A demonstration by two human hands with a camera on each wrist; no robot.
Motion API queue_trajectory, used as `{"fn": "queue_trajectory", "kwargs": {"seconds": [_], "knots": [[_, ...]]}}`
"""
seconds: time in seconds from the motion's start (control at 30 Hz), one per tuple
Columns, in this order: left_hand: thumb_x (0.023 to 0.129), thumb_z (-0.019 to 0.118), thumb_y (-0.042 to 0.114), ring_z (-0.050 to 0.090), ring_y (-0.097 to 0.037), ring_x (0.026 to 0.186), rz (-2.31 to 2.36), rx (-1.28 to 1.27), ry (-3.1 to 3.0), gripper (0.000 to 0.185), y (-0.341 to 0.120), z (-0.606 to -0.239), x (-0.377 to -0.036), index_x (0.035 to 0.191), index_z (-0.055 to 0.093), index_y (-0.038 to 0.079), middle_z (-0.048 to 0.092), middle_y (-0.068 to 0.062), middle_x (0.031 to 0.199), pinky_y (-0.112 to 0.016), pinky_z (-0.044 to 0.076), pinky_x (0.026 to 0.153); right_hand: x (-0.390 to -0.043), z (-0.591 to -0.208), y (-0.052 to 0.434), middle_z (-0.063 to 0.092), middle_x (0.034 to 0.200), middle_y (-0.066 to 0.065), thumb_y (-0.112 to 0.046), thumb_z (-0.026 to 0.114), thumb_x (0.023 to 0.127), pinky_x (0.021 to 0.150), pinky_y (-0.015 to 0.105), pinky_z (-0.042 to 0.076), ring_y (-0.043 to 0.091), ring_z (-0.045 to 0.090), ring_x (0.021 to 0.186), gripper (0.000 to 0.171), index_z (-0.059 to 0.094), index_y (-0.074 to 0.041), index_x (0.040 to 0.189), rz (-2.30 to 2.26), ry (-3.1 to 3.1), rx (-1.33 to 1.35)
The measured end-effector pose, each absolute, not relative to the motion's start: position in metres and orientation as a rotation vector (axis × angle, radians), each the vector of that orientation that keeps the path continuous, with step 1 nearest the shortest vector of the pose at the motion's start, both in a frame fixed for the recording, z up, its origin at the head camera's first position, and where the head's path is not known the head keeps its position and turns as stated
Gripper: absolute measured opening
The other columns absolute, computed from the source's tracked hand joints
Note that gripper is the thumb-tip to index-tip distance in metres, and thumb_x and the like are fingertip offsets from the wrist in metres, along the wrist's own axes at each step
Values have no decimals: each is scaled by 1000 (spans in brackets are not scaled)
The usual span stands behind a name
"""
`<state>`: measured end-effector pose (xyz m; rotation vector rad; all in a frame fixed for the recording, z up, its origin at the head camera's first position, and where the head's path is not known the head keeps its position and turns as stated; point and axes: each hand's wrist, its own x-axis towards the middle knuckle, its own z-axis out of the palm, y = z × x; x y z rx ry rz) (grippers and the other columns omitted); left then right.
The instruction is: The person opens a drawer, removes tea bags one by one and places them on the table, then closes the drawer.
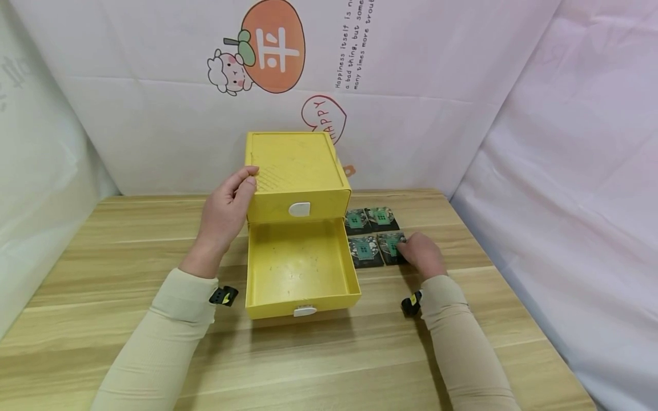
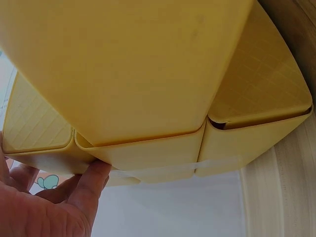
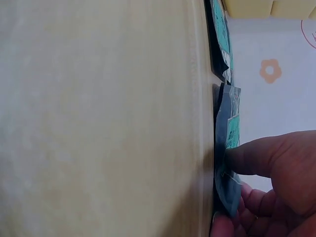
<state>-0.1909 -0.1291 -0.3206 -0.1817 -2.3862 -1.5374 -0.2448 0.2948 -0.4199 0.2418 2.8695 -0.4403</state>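
A yellow two-drawer box stands at the back of the wooden table. Its lower drawer is pulled out and holds nothing. My left hand grips the box's top left edge, its fingers curled over the rim; the left wrist view shows the thumb against the box. Right of the drawer lie several dark packets with green print. My right hand pinches the front right packet. In the right wrist view the thumb presses on that packet, whose edge is lifted off the table.
The other packets lie flat in a square beside the drawer. White cloth walls close in behind, to the left and to the right. Bare tabletop stretches in front of the drawer and to the left.
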Motion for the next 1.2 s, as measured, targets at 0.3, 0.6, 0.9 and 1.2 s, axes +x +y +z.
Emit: {"fn": "queue_trajectory", "kwargs": {"seconds": [0.3, 0.6, 0.9, 1.2], "knots": [[108, 40, 58, 53, -22, 95, -1548, -168, -2383, 56, -130, -321, -190, 152, 56, 28, 59, -1, 150, -37, 42, 84, -243, -420, 294, 48, 62, 4, -25, 55, 101, 60, 35, 40, 22, 49, 62, 43, 44, -14, 61, -486, 2900, 250], [108, 41, 58, 54, -21, 95, -1552, -173, -2378, 56, -130, -321, -191, 152, 57, 28, 61, -1, 148, -36, 42, 81, -244, -421, 297, 38, 56, -1, -26, 53, 102, 58, 34, 37, 19, 43, 56, 47, 40, -15, 59, -512, 2887, 228], [108, 40, 58, 41, -20, 67, -1531, -174, -2393, 55, -130, -319, -190, 151, 57, 29, 61, 1, 147, -35, 39, 68, -241, -421, 299, 34, 53, -2, -27, 51, 103, 56, 34, 35, 17, 37, 52, 48, 40, -15, 57, -542, 2894, 198], [108, 40, 57, 32, -16, 55, -1525, -180, -2399, 54, -131, -319, -190, 151, 57, 29, 65, -2, 137, -35, 36, 59, -241, -419, 301, 36, 59, 0, -26, 48, 102, 59, 36, 36, 20, 41, 58, 43, 41, -13, 62, -555, 2879, 215]]}}
